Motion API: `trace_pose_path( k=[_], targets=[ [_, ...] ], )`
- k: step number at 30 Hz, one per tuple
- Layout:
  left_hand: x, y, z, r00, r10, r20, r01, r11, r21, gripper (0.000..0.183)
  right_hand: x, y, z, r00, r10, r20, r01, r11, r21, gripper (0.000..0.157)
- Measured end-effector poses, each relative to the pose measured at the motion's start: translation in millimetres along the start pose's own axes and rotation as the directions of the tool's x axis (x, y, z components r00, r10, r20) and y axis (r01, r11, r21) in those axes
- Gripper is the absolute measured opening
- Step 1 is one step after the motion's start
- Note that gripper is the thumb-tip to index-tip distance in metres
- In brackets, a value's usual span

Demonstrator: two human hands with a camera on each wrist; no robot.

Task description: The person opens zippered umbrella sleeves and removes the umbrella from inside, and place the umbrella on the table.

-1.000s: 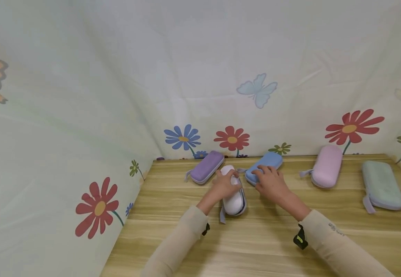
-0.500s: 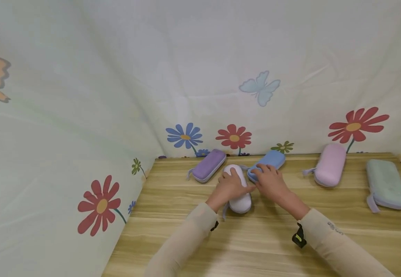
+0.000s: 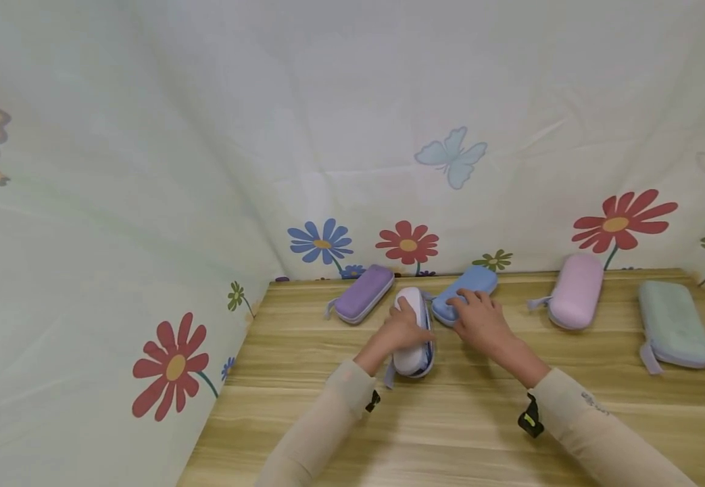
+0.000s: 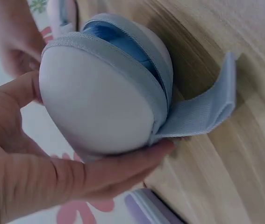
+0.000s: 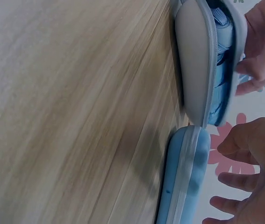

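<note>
A white zip case (image 3: 409, 360) lies on the table with its lid parted along the right side. Through the gap something blue (image 4: 123, 44) shows inside, its kind unclear. My left hand (image 3: 397, 331) grips the case's lid, thumb on one side and fingers on the other. A grey pull strap (image 4: 202, 112) sticks out from the zip end. Just to the right, my right hand (image 3: 482, 325) hovers over a blue zip case (image 3: 476, 277), fingers spread. In the right wrist view those fingers appear apart from the blue case's surface.
A purple case (image 3: 364, 294) lies behind and left of the white one. Further right lie a pink case (image 3: 577, 291) and a green case (image 3: 674, 325). A flower-printed cloth (image 3: 352, 135) hangs along the back and left edges of the wooden table (image 3: 425, 433).
Half a second ago the white case was turned so no gap showed; its parted side faces me again now, slightly to the left. The right hand has stayed over the blue case.
</note>
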State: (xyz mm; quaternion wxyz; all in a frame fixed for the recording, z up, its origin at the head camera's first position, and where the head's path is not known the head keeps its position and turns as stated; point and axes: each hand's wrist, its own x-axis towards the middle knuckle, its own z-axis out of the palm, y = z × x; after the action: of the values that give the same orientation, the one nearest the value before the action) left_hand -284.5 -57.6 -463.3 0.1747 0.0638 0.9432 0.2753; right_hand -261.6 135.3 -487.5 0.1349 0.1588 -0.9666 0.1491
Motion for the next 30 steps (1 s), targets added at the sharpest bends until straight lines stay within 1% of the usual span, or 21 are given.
trace_pose_path(
  k=[2, 4, 6, 8, 11, 13, 14, 16, 17, 18, 20, 21, 22, 23, 24, 25, 26, 27, 28, 29, 30],
  targets=[
    [1.0, -10.3, -4.2, 0.998, 0.062, 0.003, -0.061, 0.986, -0.157, 0.103, 0, -1, 0.4, 1.000, 0.001, 0.006, -0.001, 1.000, 0.006, 0.040],
    [1.5, -20.4, -8.2, 0.994, 0.106, 0.007, -0.097, 0.937, -0.334, 0.092, 1, -2, 0.8, 1.000, 0.000, 0.010, 0.000, 1.000, 0.014, 0.040],
    [2.2, -30.1, -10.5, 0.991, 0.132, 0.001, -0.115, 0.865, -0.488, 0.078, 1, -4, 0.0, 1.000, -0.002, 0.018, 0.002, 1.000, 0.019, 0.041],
    [2.2, -37.1, -10.7, 0.994, 0.107, 0.000, -0.085, 0.790, -0.607, 0.063, 2, -7, -1.0, 1.000, -0.010, 0.016, 0.009, 1.000, 0.025, 0.040],
    [2.3, -44.7, -7.4, 0.998, 0.066, -0.019, -0.059, 0.675, -0.735, 0.052, 3, -12, -3.4, 0.999, -0.053, -0.006, 0.053, 0.998, 0.034, 0.039],
    [2.3, -48.4, -4.3, 0.997, 0.055, -0.049, -0.072, 0.619, -0.782, 0.050, 5, -15, -3.8, 0.996, -0.087, -0.020, 0.088, 0.995, 0.055, 0.039],
    [2.1, -50.6, -2.8, 0.996, 0.061, -0.069, -0.092, 0.611, -0.787, 0.051, 7, -17, -3.8, 0.994, -0.103, -0.025, 0.105, 0.992, 0.069, 0.038],
    [0.7, -54.3, 0.7, 0.989, 0.086, -0.123, -0.149, 0.648, -0.747, 0.050, 8, -21, -2.7, 0.992, -0.126, -0.026, 0.128, 0.987, 0.099, 0.038],
    [-0.5, -56.2, 2.3, 0.983, 0.103, -0.154, -0.182, 0.687, -0.703, 0.051, 9, -22, -1.9, 0.991, -0.130, -0.024, 0.132, 0.984, 0.121, 0.039],
    [-1.7, -58.1, 3.5, 0.975, 0.124, -0.186, -0.216, 0.742, -0.634, 0.050, 9, -24, -1.2, 0.991, -0.132, -0.020, 0.134, 0.980, 0.145, 0.038],
    [-4.5, -62.2, 5.5, 0.953, 0.172, -0.248, -0.270, 0.854, -0.445, 0.049, 9, -28, -0.1, 0.990, -0.139, -0.023, 0.141, 0.973, 0.183, 0.037],
    [-5.6, -64.1, 6.0, 0.938, 0.199, -0.283, -0.290, 0.900, -0.326, 0.048, 8, -30, 0.4, 0.989, -0.142, -0.025, 0.145, 0.969, 0.198, 0.037],
    [-6.5, -66.0, 6.3, 0.922, 0.228, -0.314, -0.299, 0.933, -0.201, 0.046, 8, -32, 0.7, 0.989, -0.146, -0.029, 0.149, 0.966, 0.209, 0.037],
    [-8.1, -67.0, 5.8, 0.901, 0.268, -0.341, -0.305, 0.950, -0.059, 0.043, 8, -35, 0.8, 0.987, -0.155, -0.034, 0.158, 0.964, 0.215, 0.036],
    [-9.3, -67.8, 5.0, 0.874, 0.321, -0.365, -0.307, 0.947, 0.097, 0.039, 8, -37, 0.8, 0.985, -0.168, -0.040, 0.173, 0.960, 0.220, 0.035],
    [-10.9, -68.0, 3.9, 0.853, 0.367, -0.370, -0.287, 0.923, 0.256, 0.035, 9, -39, 1.0, 0.982, -0.182, -0.047, 0.188, 0.957, 0.221, 0.034],
    [-11.9, -68.1, 2.7, 0.831, 0.423, -0.362, -0.266, 0.872, 0.410, 0.030, 10, -41, 1.3, 0.979, -0.195, -0.052, 0.202, 0.954, 0.220, 0.034],
    [-13.2, -67.6, 1.3, 0.810, 0.478, -0.340, -0.237, 0.797, 0.556, 0.025, 10, -43, 1.5, 0.977, -0.204, -0.056, 0.211, 0.953, 0.219, 0.033],
    [-14.8, -67.0, 0.4, 0.797, 0.524, -0.300, -0.209, 0.706, 0.677, 0.021, 11, -45, 1.7, 0.975, -0.212, -0.060, 0.220, 0.950, 0.223, 0.033],
    [-16.5, -66.3, 0.0, 0.790, 0.559, -0.252, -0.188, 0.612, 0.768, 0.019, 11, -47, 2.0, 0.974, -0.218, -0.062, 0.226, 0.947, 0.228, 0.033],
    [-17.8, -65.8, 0.5, 0.791, 0.577, -0.203, -0.172, 0.528, 0.832, 0.017, 12, -48, 2.2, 0.974, -0.219, -0.061, 0.227, 0.945, 0.235, 0.033]
  ],
)
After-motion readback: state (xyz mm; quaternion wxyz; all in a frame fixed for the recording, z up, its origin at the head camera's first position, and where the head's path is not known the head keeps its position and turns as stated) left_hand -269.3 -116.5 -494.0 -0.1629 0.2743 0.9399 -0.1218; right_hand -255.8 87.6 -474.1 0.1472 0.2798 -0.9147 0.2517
